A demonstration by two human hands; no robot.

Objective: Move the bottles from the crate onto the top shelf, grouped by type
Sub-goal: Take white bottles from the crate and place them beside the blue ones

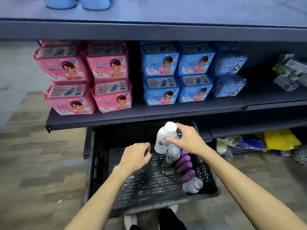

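Bottle (162,133): smooth, rounded white plastic.

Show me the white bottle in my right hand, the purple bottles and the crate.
white bottle (160,143), head view, on its labelled body.
purple bottles (184,165), head view, on the middle bottle of the row.
crate (157,207), head view, on its near rim.

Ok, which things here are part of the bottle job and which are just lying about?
Job: white bottle gripped by the right hand; purple bottles and other white bottles in the black crate; top shelf; left hand, holding nothing.
Lying about: pink packs and blue packs on the middle shelf; blue containers on top; yellow goods low right.
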